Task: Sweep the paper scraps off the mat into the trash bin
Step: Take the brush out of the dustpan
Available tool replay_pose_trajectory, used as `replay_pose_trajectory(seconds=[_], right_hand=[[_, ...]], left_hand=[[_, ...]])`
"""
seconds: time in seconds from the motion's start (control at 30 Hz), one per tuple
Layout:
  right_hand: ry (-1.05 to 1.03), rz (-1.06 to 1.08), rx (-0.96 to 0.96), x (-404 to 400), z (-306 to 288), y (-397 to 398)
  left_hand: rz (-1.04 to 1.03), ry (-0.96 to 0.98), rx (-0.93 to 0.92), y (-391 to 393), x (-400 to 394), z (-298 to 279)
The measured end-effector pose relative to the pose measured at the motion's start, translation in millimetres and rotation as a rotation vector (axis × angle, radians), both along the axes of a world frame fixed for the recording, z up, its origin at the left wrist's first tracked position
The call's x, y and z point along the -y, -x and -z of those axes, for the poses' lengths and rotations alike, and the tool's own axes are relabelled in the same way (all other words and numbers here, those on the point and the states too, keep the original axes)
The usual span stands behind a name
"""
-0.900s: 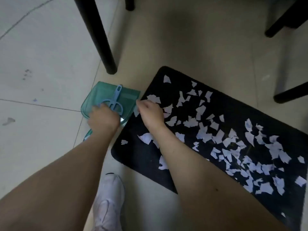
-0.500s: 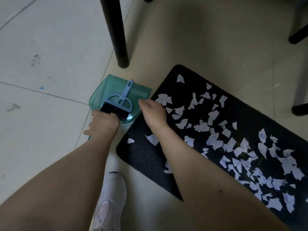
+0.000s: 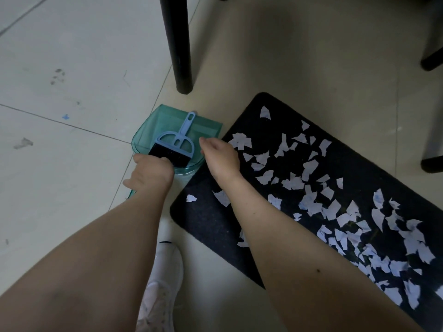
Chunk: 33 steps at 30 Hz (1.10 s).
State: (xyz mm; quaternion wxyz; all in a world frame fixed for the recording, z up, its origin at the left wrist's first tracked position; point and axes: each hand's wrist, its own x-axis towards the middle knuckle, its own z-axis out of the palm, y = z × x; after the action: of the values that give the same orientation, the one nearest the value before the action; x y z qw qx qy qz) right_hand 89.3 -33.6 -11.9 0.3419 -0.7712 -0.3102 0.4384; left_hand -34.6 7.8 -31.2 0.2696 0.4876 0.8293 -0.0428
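A black furniture leg (image 3: pixel 178 44) stands on the pale tiled floor (image 3: pixel 72 68). A white shoe (image 3: pixel 163 283) rests at the frame's lower edge.

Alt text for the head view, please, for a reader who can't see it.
A person reaches down with both hands to a teal dustpan on the floor that holds a small blue brush; the left hand grips the dustpan's near end, the right hand hovers beside the brush. White paper scraps cover the black mat alongside.
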Motion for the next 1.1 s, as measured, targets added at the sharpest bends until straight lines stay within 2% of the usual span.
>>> replay_pose_trajectory(seconds=[0.2, 0.4, 0.63, 0.77, 1.0, 1.1], right_hand=[[-0.038, 0.049, -0.003, 6.1, -13.9, 0.5], [-0.038, 0.119, 0.205, 21.1, -40.4, -18.7], [0.171, 0.455, 0.232, 67.1, -52.3, -51.8], [0.311, 0.624, 0.288, 97.8, -58.8, -63.4], [0.396, 0.901, 0.062, 116.4, -48.1, -66.7], [0.419, 0.934, -0.027, 112.8, -40.1, -62.8]], left_hand=[[0.098, -0.175, -0.076, 4.3, 12.6, -9.4], [0.358, -0.320, -0.078, -5.4, 36.5, -42.2], [0.633, -0.403, -0.037, -32.6, 90.6, -86.6], [0.778, -0.399, -0.063, -43.0, 112.7, -92.3], [0.927, -0.415, -0.105, -53.5, 127.3, -87.7], [0.949, -0.413, -0.090, -54.9, 125.9, -80.9]])
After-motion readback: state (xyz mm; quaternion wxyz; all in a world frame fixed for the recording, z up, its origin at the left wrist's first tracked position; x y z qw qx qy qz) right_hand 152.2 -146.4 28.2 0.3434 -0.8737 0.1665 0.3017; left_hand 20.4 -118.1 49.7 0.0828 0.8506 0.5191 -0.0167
